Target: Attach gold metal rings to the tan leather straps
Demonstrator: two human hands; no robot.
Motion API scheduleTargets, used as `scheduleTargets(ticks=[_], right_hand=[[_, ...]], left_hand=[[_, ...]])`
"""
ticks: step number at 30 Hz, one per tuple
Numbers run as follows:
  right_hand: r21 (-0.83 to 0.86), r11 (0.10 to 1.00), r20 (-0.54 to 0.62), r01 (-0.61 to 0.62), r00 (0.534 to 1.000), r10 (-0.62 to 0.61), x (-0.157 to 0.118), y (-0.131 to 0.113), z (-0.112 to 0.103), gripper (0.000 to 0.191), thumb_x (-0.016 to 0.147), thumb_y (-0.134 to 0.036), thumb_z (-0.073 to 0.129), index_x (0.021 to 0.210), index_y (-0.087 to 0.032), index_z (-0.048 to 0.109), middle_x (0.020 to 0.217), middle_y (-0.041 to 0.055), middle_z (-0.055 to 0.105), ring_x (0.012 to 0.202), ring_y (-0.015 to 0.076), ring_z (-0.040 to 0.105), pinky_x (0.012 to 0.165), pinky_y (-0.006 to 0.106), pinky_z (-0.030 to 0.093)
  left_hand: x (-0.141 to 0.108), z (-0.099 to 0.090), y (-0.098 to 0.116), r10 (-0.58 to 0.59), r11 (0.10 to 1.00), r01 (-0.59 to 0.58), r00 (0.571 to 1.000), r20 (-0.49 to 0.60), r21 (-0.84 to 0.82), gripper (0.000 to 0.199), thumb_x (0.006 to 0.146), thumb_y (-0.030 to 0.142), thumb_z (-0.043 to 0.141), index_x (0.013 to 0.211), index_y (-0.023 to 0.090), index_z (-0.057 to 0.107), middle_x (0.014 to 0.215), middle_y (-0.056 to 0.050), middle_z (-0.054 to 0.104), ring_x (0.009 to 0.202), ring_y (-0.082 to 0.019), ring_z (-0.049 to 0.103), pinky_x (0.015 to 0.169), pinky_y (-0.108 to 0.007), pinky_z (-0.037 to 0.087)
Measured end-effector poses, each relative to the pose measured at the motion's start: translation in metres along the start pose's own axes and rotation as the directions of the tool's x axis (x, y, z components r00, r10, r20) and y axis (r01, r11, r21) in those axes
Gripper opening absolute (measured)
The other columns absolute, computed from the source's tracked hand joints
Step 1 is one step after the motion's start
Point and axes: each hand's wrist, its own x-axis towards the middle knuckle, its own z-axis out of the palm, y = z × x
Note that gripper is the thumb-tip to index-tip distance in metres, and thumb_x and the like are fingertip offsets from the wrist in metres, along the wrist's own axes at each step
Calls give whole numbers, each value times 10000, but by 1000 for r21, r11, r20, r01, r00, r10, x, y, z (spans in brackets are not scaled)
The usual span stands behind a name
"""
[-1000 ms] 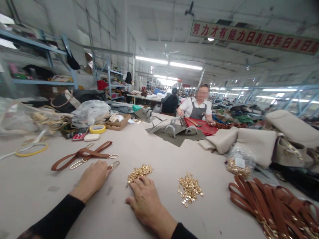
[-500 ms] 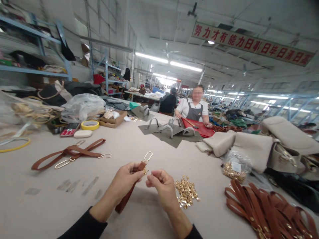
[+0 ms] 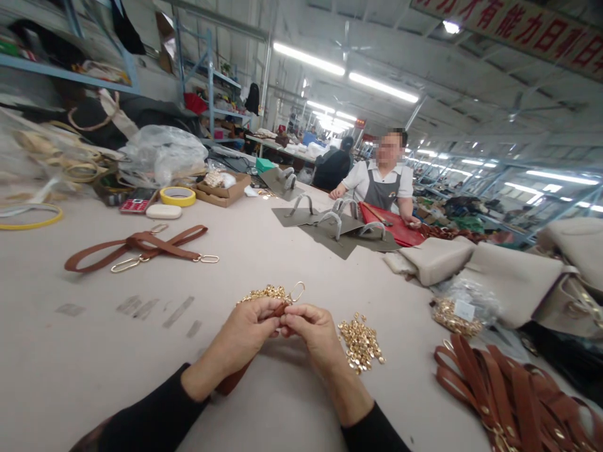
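Brown strap (image 3: 233, 380) sits in hands (image 3: 247, 329); banner (image 3: 516, 34) reads "有能力日".

The left sleeve (image 3: 151, 402) is black and snug, with a blurry brownish patch low down. The right sleeve (image 3: 374, 433) is black too. Both stop before the wrists. The left hand (image 3: 249, 328) and right hand (image 3: 315, 329) are bare, with short nails.

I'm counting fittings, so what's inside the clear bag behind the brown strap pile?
Small gold pieces show through the clear bag; its white label hides what lies behind.
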Motion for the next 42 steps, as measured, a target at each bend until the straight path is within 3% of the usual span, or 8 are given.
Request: scheduleTargets(ticks=[6,13,17,25,31,36,39,42], right_hand=[[-144,990,37,9,999,-4,-1,0,-2,166,637,-308,793,724,-170,762,610,10,704,558,128,619,585,244,510],[-184,982,79,37,997,-23,-1,3,-2,102,677,-257,742,734,-173,752,664,7,722,579,118,624,595,223,492],[-174,982,39,67,997,-61,-1,6,0,128,681,-235,746,720,-170,642,630,-16,695,561,116,626,575,215,480],[-199,978,29,70,997,-65,-1,7,-1,190,682,-207,688,705,-189,501,620,-25,656,530,118,605,537,220,459],[-363,918,-33,158,983,-182,-11,0,6,145,719,-178,647,711,-200,504,609,-38,609,553,120,566,542,230,433],[-432,883,-60,183,971,-230,-10,-3,8,154,740,-239,662,728,-206,512,616,-53,580,556,115,545,538,228,428],[-522,830,-8,194,972,-233,-5,-14,-8,151,771,-303,660,831,-198,569,660,-41,617,596,120,576,565,232,451],[-729,661,-33,177,956,-292,-6,-31,-41,205,811,-292,611,992,-200,589,761,-14,671,685,132,620,632,248,484]], left_hand=[[0,-2,-1,-80,997,79,996,33,26,140,720,208,577,816,177,674,770,-10,711,753,-174,652,684,-253,492],[-4,-4,0,10,974,-18,999,36,227,183,767,188,504,825,198,678,774,-2,692,756,-179,631,675,-240,463],[-5,-7,1,72,938,-72,997,14,340,169,780,214,513,782,210,682,755,-4,690,760,-194,625,696,-249,463],[-6,-4,7,120,913,-121,992,29,388,186,765,217,532,755,222,718,716,-2,707,696,-190,622,654,-243,477],[-12,-2,5,155,867,-139,988,6,479,231,824,267,528,945,253,724,810,9,735,793,-197,672,738,-253,513],[-8,-2,-5,-6,957,18,999,-41,289,390,804,396,587,1138,203,647,1010,-51,702,833,-226,676,728,-316,563],[-5,1,-6,-162,979,163,987,-17,126,538,810,398,571,1290,160,520,818,-24,659,631,-178,630,587,-305,551],[-4,2,-4,-205,977,206,979,-23,55,608,806,368,573,1350,122,456,610,43,560,566,-150,565,594,-287,522]])
